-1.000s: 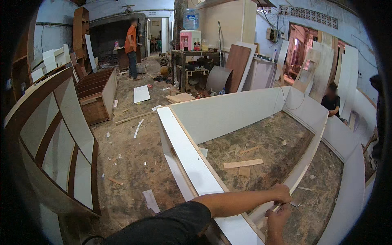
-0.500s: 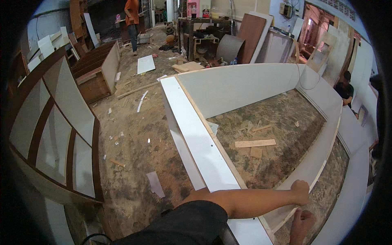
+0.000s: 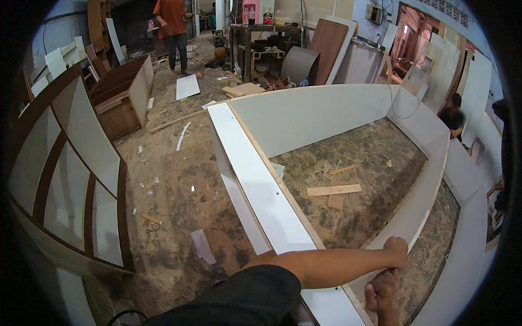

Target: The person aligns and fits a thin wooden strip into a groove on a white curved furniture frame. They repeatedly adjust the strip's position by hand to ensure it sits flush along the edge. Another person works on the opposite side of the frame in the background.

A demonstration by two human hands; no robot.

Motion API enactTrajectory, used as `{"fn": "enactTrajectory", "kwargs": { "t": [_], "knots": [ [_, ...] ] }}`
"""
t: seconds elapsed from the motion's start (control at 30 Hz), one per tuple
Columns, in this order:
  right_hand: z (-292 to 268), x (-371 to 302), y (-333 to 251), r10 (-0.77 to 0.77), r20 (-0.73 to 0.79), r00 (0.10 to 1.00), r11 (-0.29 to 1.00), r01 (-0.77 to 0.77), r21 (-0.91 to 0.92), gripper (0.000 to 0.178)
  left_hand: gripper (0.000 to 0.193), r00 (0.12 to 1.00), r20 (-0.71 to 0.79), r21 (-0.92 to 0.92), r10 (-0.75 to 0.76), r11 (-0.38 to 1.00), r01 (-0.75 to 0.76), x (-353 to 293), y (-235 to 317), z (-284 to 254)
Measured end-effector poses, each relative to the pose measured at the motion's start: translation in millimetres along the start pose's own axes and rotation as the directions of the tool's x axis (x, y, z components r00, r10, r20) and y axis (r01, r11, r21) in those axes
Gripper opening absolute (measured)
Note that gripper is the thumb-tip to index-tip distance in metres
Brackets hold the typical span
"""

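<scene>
My left arm, in a black sleeve, reaches across a white cabinet panel with a wooden edge strip [image 3: 261, 163]. At its end my left hand [image 3: 396, 252] is a closed fist over the wood-edged right-hand board [image 3: 416, 217] of the frame. Just below it, my right hand [image 3: 382, 289] is closed too, its knuckles against or very near the left hand. Whatever either hand grips is hidden by the fingers. Inside the large white frame, wood offcuts [image 3: 334, 190] lie on the dirty floor.
A brown-edged shelf unit [image 3: 70, 179] stands at left, with a wooden cabinet [image 3: 122, 100] behind it. A person in an orange shirt [image 3: 173, 32] stands far back; another person [image 3: 452, 120] sits at right. Boards lean near a cluttered workbench [image 3: 266, 27]. Scraps litter the floor.
My right hand has moved up and left to meet my left hand, which keeps its closed pose. The view has shifted slightly. The person in orange has turned and stepped.
</scene>
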State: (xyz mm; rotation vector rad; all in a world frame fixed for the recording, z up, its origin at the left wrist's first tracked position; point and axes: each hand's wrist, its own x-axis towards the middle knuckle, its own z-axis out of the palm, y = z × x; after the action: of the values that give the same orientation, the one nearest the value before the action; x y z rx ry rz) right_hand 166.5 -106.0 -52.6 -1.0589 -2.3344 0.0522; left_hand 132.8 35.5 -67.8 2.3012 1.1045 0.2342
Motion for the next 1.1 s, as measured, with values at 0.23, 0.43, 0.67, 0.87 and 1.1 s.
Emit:
{"fn": "enactTrajectory", "kwargs": {
  "t": [0.23,0.43,0.67,0.87,1.1],
  "knots": [
    [-21,2,-27,0.221,-0.101,0.970,0.973,-0.227,-0.045,0.020,0.037,0.993,-0.118,-0.039,0.025,0.999,-0.030,-6,-1,2],
    [-31,36,-82,0.616,-0.290,0.732,0.731,-0.669,-0.134,0.021,0.041,1.000,-0.024,-0.034,0.020,0.999,-0.021,-10,1,-8],
    [-38,20,-82,0.852,0.211,0.480,0.524,-0.790,-0.319,0.082,0.038,0.995,-0.047,-0.034,0.084,0.996,-0.086,-11,-1,-5],
    [-26,3,-78,0.809,0.387,0.443,0.467,-0.883,0.034,0.061,0.039,1.000,0.004,-0.058,0.029,0.998,-0.029,-9,2,-4],
    [-34,5,-77,0.866,0.485,0.121,0.286,-0.917,-0.280,0.037,0.051,1.000,0.022,-0.058,0.014,0.998,-0.013,-26,6,-22]
  ]
}}
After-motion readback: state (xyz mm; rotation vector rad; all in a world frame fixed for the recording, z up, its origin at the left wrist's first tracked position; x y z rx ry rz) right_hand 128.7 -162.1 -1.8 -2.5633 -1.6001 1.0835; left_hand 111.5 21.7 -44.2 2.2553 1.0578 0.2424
